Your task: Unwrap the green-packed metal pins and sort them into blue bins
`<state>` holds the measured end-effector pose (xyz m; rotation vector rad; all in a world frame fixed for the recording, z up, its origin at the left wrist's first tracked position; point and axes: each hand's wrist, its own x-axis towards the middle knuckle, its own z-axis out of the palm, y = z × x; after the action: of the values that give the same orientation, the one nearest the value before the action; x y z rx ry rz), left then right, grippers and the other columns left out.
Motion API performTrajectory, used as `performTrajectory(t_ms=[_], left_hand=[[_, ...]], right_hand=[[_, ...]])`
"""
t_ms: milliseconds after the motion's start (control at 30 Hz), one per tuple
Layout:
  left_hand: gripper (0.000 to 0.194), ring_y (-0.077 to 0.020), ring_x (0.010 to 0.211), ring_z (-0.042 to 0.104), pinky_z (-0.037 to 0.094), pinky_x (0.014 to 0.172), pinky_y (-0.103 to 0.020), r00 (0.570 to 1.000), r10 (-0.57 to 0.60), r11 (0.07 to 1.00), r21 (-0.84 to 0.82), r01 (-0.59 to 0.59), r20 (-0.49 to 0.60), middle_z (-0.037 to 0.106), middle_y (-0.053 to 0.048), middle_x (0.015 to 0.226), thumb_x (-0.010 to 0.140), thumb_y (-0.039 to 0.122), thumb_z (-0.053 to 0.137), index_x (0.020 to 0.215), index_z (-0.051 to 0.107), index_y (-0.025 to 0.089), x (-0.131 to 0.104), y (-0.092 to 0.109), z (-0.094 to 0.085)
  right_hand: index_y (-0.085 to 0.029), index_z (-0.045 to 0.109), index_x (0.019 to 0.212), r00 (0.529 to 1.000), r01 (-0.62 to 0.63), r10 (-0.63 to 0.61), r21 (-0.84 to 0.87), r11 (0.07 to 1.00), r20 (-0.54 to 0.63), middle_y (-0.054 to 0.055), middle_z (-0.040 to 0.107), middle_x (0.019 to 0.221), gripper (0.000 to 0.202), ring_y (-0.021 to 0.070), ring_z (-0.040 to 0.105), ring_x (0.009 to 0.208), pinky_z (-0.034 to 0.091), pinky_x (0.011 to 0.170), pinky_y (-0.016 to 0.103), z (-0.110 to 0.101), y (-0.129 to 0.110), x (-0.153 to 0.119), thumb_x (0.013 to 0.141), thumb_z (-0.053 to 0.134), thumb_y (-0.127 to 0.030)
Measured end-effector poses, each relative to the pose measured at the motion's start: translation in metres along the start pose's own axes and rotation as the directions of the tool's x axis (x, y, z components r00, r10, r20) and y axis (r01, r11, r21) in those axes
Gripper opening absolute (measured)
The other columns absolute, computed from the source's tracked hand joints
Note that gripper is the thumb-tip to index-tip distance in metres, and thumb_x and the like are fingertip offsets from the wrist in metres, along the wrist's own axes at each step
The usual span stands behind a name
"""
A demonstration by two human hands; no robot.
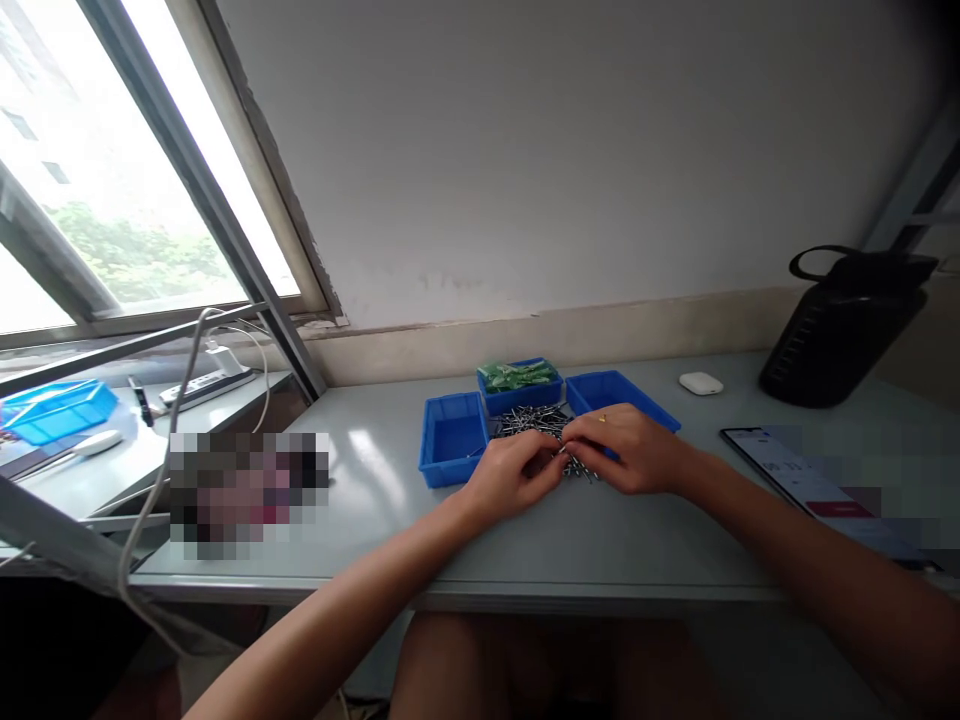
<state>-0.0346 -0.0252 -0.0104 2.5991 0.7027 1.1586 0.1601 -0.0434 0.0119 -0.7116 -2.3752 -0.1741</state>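
Note:
My left hand and my right hand meet fingertip to fingertip over the desk. Pinched between them is a thin, shiny metal piece, too small to name exactly. Behind and under the fingers lies a pile of thin metal pieces, like screws or pins, partly hidden by both hands. Left of the pile stands a blue bin with a thin piece inside near its right side. A second blue bin behind the pile holds green plastic packets. The right blue bin is partly covered by my right hand.
A white earbud case and a large black jug are at the back right. A phone lies near my right forearm. On the left are a blurred-out item, a white cable and a metal frame post.

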Motion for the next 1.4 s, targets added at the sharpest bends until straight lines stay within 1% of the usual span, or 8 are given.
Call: performTrajectory(t_ms=[133, 300, 433, 533, 800, 1000, 1200, 1400], left_hand=[[0.020, -0.0078, 0.055, 0.049, 0.041, 0.053, -0.019, 0.995, -0.082, 0.996, 0.027, 0.081, 0.049, 0.058, 0.000, 0.063, 0.086, 0.030, 0.045, 0.082, 0.057, 0.014, 0.000, 0.003, 0.003], [0.020, -0.0079, 0.055, 0.047, 0.038, 0.051, -0.019, 0.977, -0.181, 0.983, 0.011, 0.181, 0.114, 0.056, 0.001, 0.062, 0.087, 0.031, 0.045, 0.081, 0.055, 0.015, 0.000, 0.009, 0.003], [0.020, -0.0072, 0.052, 0.043, 0.035, 0.050, -0.019, 0.957, -0.247, 0.967, -0.032, 0.254, 0.151, 0.051, 0.003, 0.059, 0.087, 0.032, 0.045, 0.081, 0.053, 0.015, -0.003, 0.012, 0.001], [0.020, -0.0074, 0.053, 0.043, 0.034, 0.050, -0.019, 0.946, -0.269, 0.960, -0.035, 0.279, 0.180, 0.050, 0.004, 0.059, 0.086, 0.033, 0.046, 0.082, 0.054, 0.015, -0.007, 0.013, -0.002], [0.018, -0.0093, 0.058, 0.047, 0.036, 0.052, -0.019, 0.943, -0.253, 0.960, -0.064, 0.272, 0.215, 0.055, 0.001, 0.065, 0.085, 0.030, 0.048, 0.085, 0.058, 0.015, -0.021, 0.021, -0.007], [0.019, -0.0093, 0.058, 0.046, 0.036, 0.051, -0.020, 0.940, -0.275, 0.952, -0.076, 0.295, 0.203, 0.056, 0.001, 0.065, 0.085, 0.030, 0.048, 0.083, 0.059, 0.015, -0.026, 0.021, -0.008], [0.020, -0.0085, 0.057, 0.045, 0.037, 0.053, -0.020, 0.938, -0.304, 0.940, -0.104, 0.324, 0.167, 0.056, 0.002, 0.066, 0.086, 0.031, 0.047, 0.085, 0.059, 0.015, -0.029, 0.014, -0.007], [0.021, -0.0081, 0.055, 0.044, 0.036, 0.053, -0.019, 0.944, -0.284, 0.948, -0.096, 0.303, 0.170, 0.054, 0.003, 0.061, 0.085, 0.032, 0.049, 0.085, 0.060, 0.014, -0.032, 0.011, -0.004]], right_hand=[[-0.016, 0.056, 0.088, 0.994, -0.049, 0.049, -0.001, 0.999, 0.093, 0.003, 0.062, 0.069, 0.018, 0.0135, 0.056, 0.062, 0.036, 0.057, 0.024, -0.002, 0.002, -0.001, 0.090, 0.039, -0.021], [-0.017, 0.056, 0.087, 0.976, -0.096, 0.093, 0.009, 0.995, 0.197, 0.002, 0.062, 0.067, 0.019, 0.0131, 0.055, 0.059, 0.034, 0.056, 0.024, -0.008, 0.002, -0.001, 0.090, 0.037, -0.022], [-0.017, 0.054, 0.085, 0.955, -0.107, 0.113, -0.037, 0.994, 0.275, 0.002, 0.061, 0.066, 0.020, 0.0131, 0.054, 0.057, 0.032, 0.055, 0.024, -0.009, -0.001, 0.000, 0.092, 0.036, -0.024], [-0.018, 0.054, 0.088, 0.938, -0.134, 0.151, -0.077, 0.988, 0.311, 0.002, 0.062, 0.067, 0.021, 0.0145, 0.056, 0.059, 0.032, 0.054, 0.025, -0.008, -0.008, -0.002, 0.093, 0.034, -0.026], [-0.019, 0.055, 0.096, 0.915, -0.224, 0.234, -0.070, 0.972, 0.328, 0.003, 0.065, 0.072, 0.022, 0.0169, 0.061, 0.065, 0.037, 0.058, 0.025, -0.006, -0.030, -0.012, 0.093, 0.035, -0.027], [-0.019, 0.055, 0.095, 0.896, -0.230, 0.236, -0.062, 0.971, 0.375, 0.003, 0.065, 0.075, 0.021, 0.0162, 0.061, 0.067, 0.037, 0.059, 0.024, -0.005, -0.034, -0.006, 0.094, 0.035, -0.026], [-0.018, 0.055, 0.097, 0.901, -0.213, 0.210, -0.036, 0.976, 0.380, 0.004, 0.065, 0.077, 0.022, 0.0164, 0.061, 0.069, 0.037, 0.060, 0.025, 0.003, -0.026, -0.001, 0.093, 0.035, -0.025], [-0.016, 0.057, 0.095, 0.937, -0.180, 0.158, 0.046, 0.983, 0.311, 0.005, 0.065, 0.078, 0.020, 0.0159, 0.060, 0.070, 0.039, 0.064, 0.025, 0.014, -0.019, -0.011, 0.091, 0.039, -0.024]])
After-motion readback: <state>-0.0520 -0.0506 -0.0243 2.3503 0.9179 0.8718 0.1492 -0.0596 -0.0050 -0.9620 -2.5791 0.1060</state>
